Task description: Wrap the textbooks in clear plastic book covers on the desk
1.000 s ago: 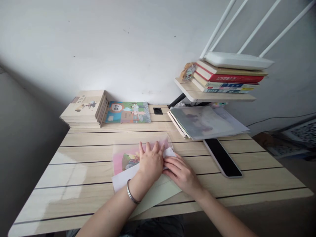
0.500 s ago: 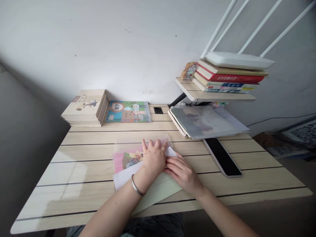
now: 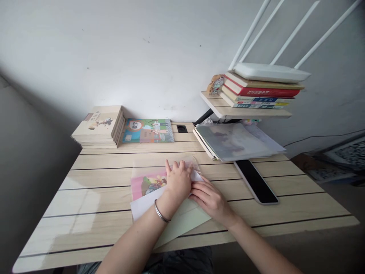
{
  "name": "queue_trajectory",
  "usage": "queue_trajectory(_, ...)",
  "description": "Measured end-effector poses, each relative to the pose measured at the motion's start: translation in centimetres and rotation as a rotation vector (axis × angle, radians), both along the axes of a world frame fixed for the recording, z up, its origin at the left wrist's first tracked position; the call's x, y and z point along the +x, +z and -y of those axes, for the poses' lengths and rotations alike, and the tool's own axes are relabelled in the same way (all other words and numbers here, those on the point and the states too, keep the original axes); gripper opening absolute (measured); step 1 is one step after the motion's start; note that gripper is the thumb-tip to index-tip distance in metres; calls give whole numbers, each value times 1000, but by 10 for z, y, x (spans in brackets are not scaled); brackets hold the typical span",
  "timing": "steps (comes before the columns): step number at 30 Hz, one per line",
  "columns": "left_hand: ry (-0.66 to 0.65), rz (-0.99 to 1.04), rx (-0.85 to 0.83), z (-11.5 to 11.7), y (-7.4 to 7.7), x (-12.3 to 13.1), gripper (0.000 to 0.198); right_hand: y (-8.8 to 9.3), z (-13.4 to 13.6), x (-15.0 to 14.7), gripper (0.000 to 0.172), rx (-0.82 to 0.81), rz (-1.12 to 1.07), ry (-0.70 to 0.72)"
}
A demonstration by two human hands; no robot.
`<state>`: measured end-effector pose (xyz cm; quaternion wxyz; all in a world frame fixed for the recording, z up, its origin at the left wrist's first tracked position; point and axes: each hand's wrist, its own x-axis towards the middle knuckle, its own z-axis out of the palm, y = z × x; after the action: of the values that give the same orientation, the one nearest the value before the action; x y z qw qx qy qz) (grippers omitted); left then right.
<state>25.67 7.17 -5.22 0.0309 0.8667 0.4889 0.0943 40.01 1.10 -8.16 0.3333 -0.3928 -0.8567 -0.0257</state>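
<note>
A thin picture book [image 3: 146, 183] with a pink cover lies in a clear plastic sleeve in the middle of the wooden desk [image 3: 94, 205]. My left hand [image 3: 179, 181] rests flat on it, fingers stretched out, a metal bangle on the wrist. A white sheet [image 3: 142, 205] and a pale green sheet [image 3: 185, 222] stick out beneath it toward me. My right hand [image 3: 209, 198] lies flat beside the left, fingertips pressed on the white sheet's right edge.
A stack of tan books [image 3: 99, 127] and a colourful flat book [image 3: 148, 130] sit at the back left. A clear folder of papers [image 3: 236, 140] lies at the back right, a black phone [image 3: 255, 181] in front of it. A raised shelf [image 3: 245, 110] carries several books and a white router [image 3: 270, 72].
My left hand has slid a little to the right and away from me over the sleeved book. The right hand has stayed almost where it was.
</note>
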Motion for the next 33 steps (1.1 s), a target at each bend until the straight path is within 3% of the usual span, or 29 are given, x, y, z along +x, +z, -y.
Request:
queue_trajectory(10,-31,-6,44,10,8,-17,44,3,-8,-7,15,-24,44,-219)
queue_trajectory(16,13,25,101,15,4,-29,45,-6,-29,-8,15,-98,-253,-380)
queue_trajectory(22,24,32,124,13,5,-31,45,-13,-62,-9,25,-440,-567,-397)
queue_trajectory(25,27,77,147,21,11,-43,39,-12,-64,-11,23,-463,-666,-445)
queue_trajectory(27,97,167,196,32,15,-61,30,-12,-62,-12,22,-436,-728,-471)
queue_trajectory(29,267,339,265,45,16,-84,25,-12,-59,-13,22,-403,-786,-488)
queue_trajectory(31,463,594,328,56,15,-109,33,-13,-57,-13,22,-370,-844,-495)
queue_trajectory(33,628,867,252,61,12,-129,46,-14,-57,-13,23,-342,-896,-489)
